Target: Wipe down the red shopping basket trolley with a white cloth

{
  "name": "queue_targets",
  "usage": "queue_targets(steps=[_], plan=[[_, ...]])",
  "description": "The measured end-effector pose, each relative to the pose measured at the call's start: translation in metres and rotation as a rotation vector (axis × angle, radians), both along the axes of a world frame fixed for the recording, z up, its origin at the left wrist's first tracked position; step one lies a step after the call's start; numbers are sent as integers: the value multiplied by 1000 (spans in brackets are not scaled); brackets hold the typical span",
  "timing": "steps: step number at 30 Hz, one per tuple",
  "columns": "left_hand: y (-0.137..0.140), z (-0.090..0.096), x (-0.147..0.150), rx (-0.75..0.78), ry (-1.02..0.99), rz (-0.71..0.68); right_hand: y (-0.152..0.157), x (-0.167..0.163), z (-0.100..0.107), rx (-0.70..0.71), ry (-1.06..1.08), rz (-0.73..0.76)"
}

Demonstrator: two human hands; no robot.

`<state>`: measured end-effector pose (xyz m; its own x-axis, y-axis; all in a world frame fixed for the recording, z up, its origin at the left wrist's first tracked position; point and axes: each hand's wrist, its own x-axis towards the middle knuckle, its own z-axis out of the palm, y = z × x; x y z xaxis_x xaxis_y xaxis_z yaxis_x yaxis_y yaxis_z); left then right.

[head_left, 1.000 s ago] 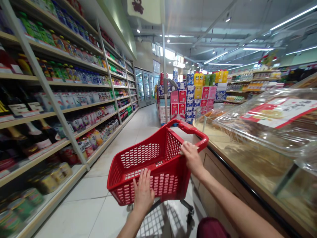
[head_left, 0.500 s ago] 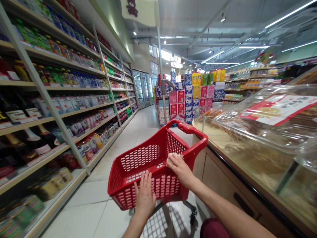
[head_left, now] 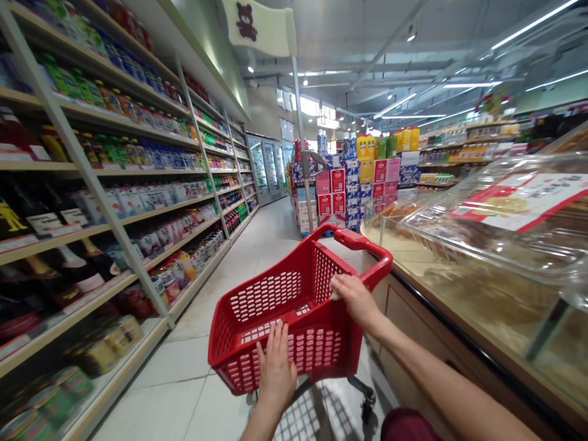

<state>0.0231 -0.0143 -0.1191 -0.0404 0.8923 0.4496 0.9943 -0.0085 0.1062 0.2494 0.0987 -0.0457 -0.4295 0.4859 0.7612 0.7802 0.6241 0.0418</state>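
Note:
A small red shopping cart (head_left: 345, 337) with perforated walls stands in front of me, its basket holding nothing that I can see. My left hand (head_left: 278, 370) lies against the near side wall, fingers stretched out over the top rim. On the same rim, closer to the handle, my right hand (head_left: 359, 301) presses a crumpled white wipe (head_left: 336, 288) against the red plastic. Most of the wipe is hidden beneath the closed fingers.
Drink shelves (head_left: 151, 263) line the left side. To the right runs a glass-fronted counter (head_left: 413, 306) with clear plastic food boxes (head_left: 519, 208). Stacked cartons (head_left: 337, 202) stand ahead. A pole (head_left: 298, 110) with a bear flag (head_left: 271, 30) rises beyond the cart's handle.
My right hand has slid along the rim toward the handle with the wipe. My left hand stays on the side wall. The whole view has shifted slightly, with the cart appearing farther right.

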Motion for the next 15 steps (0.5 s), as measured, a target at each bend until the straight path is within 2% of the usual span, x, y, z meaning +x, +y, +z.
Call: queue_targets(steps=[2,4,5,8,10,15], plan=[[0,1,0,-4,3,-6,10,18,12,1,77,-173],[0,2,2,-11,5,-10,10,21,16,-4,101,-255],[1,2,2,-15,5,-8,7,16,13,-10,82,-227],[2,2,3,-31,1,8,-8,-6,0,-28,-49,-2],[3,3,4,-44,-3,17,-10,-7,-2,-42,-84,59],[1,5,8,-62,-13,-5,9,27,15,-19,113,-183]])
